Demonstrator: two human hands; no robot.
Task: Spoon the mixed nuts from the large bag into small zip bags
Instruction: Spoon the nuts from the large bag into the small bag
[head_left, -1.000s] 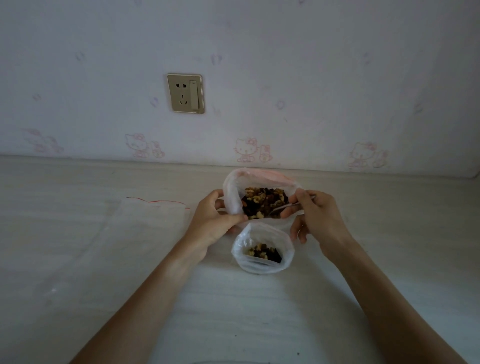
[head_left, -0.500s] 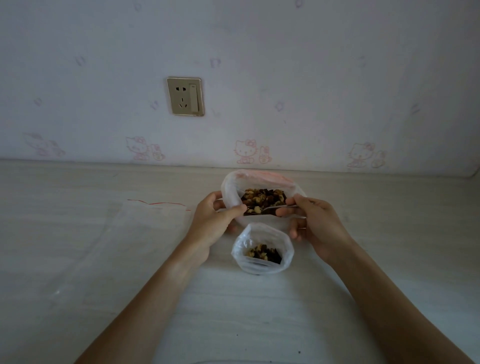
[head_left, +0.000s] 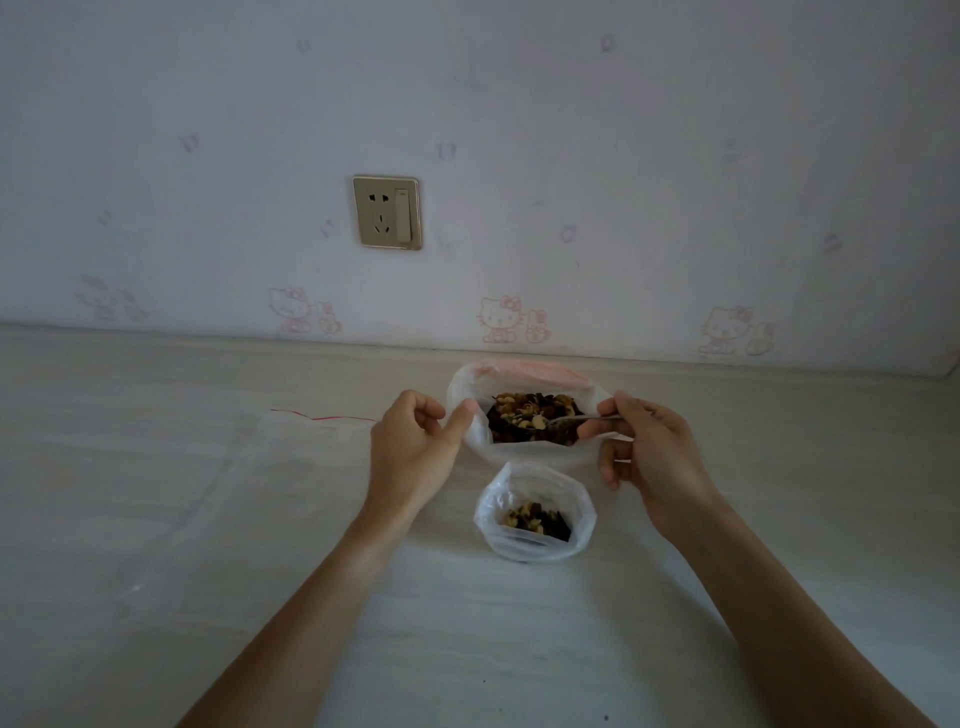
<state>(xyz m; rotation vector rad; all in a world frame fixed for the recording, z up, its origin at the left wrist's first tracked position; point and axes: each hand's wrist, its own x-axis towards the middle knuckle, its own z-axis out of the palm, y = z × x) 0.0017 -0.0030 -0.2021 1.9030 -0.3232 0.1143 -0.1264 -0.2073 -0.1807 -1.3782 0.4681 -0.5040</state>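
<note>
1. the large bag (head_left: 470, 410) stands open near the far edge of the surface (head_left: 156, 519), close to the wall; the mixed nuts (head_left: 530, 421) fill its mouth.
2. the small zip bag (head_left: 535, 512) stands open just in front of it, toward the near edge, partly filled.
3. the left hand (head_left: 410, 452) has its grip pinched on the large bag's left rim, thumb against the plastic, holding the mouth wide.
4. the right hand (head_left: 654, 457) has its grip closed on the handle of the spoon (head_left: 576, 420), whose bowl lies among the nuts.
5. the spoon's long axis runs roughly parallel to the far edge, handle to the right, bowl to the left.
6. the relation that matters: the small zip bag's mouth lies directly nearward of the spoon bowl, between the two forearms.
7. the right hand is the nearer to that mouth, so the likely move is a short lift and pull toward the near edge, keeping the bowl level.
</note>
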